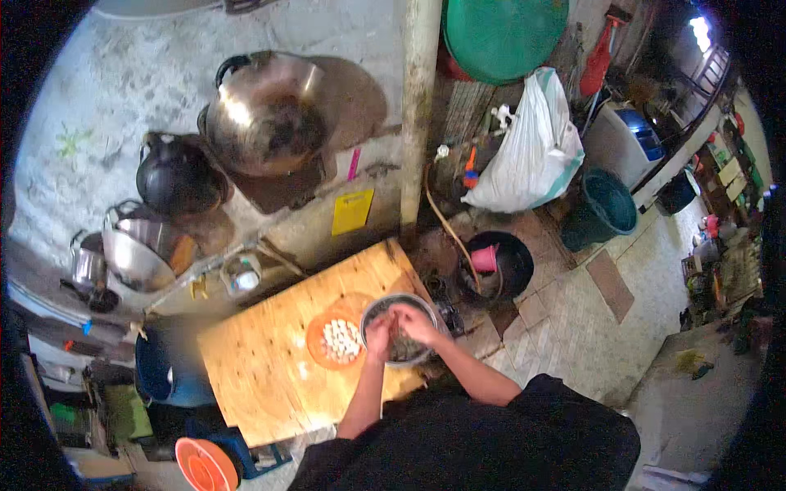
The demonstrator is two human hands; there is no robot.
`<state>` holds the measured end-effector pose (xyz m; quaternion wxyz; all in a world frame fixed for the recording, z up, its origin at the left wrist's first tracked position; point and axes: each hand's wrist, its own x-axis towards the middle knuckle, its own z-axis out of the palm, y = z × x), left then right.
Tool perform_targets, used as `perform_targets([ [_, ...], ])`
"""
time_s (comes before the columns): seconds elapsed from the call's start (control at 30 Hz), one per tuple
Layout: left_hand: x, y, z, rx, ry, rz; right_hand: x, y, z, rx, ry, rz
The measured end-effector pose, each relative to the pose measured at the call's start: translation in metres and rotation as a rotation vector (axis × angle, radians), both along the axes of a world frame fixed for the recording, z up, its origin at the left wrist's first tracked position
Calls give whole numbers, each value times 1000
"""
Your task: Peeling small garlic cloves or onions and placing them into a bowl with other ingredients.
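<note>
A round metal bowl (405, 358) sits near the right end of a wooden table (264, 362). My left hand (379, 334) and my right hand (416, 322) are close together over it, fingers bent inward. Something small and brownish seems to be between the fingertips, too blurred to name. Dark contents partly show inside the bowl beneath my hands. Touching or very near the bowl's left side is an orange plastic bowl (314, 350) holding many small whitish pieces (341, 340).
Behind the table runs a concrete ledge with large metal pots (270, 116) and a yellow sheet (352, 212). A black tub (519, 264) with a pink dipper (484, 259) stands right of the table. Orange basins (206, 466) are at lower left, a blue barrel (153, 362) at left.
</note>
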<state>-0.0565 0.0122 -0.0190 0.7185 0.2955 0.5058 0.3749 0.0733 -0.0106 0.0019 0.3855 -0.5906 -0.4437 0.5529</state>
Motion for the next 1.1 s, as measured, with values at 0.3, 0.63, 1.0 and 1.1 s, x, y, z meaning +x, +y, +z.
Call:
perform_targets([
  [0.3, 20, 18, 134, 403, -73, 100, 6, 24, 126, 277, 53, -322],
  [0.63, 24, 22, 193, 493, -90, 82, 16, 29, 179, 527, -41, -270],
  [1.0, 41, 20, 224, 400, -416, 111, 23, 33, 186, 591, 75, -442],
  [1.1, 44, 23, 226, 447, -406, 131, 23, 25, 195, 669, -14, -376],
])
